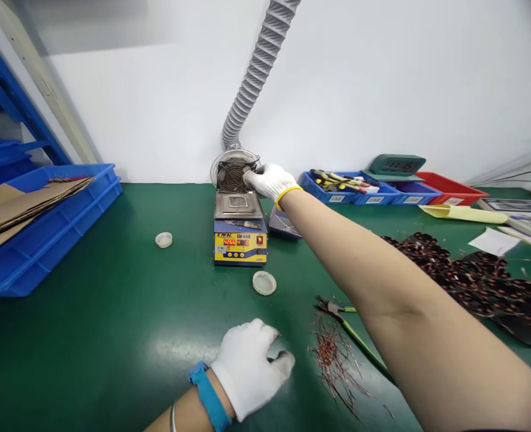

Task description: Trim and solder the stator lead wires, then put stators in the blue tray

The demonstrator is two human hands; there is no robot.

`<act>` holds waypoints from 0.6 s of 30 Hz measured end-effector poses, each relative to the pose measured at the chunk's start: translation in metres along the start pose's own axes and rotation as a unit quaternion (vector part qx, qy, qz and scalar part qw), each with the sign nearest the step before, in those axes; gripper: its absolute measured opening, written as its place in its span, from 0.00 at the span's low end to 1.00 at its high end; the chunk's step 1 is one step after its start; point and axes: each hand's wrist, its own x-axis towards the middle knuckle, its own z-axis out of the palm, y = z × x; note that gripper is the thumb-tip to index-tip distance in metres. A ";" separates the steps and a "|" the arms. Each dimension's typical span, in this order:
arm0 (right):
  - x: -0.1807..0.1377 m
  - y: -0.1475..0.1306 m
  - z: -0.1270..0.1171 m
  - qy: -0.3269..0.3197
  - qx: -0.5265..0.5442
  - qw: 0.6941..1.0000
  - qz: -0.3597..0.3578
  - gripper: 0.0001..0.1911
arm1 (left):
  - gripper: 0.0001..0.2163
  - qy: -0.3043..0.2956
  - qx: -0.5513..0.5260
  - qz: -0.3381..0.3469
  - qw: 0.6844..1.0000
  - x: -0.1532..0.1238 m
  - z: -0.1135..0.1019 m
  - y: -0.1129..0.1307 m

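Right hand (274, 182), gloved: fingers bent beside the dark round grille (233, 177); grip cannot be told. Left hand (255, 367), gloved: fingers parted, over green worktop (112, 336). Blue-and-yellow unit (240, 247): before grille, display lit. Nearer: pale round cap (264, 283), cutters (335, 309), copper wire clippings (328, 351).

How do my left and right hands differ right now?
Position: the left hand is low over the near part of the green table; the right hand reaches forward to the round grille.
Wrist: the left hand has a blue wristband; the right hand has a yellow cuff trim.
Shared: both wear white gloves.
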 end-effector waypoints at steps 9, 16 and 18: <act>-0.018 -0.002 0.025 0.056 -0.072 0.995 -0.046 0.20 | 0.15 -0.009 -0.026 -0.013 1.000 0.001 -0.004 0.000; -0.048 -0.012 -0.017 0.088 -0.017 0.996 -0.012 0.21 | 0.16 0.047 -0.141 -0.042 0.988 0.001 -0.007 0.003; -0.076 -0.011 -0.024 0.085 0.001 0.996 0.004 0.24 | 0.17 0.098 -0.249 -0.074 0.961 0.004 -0.007 0.003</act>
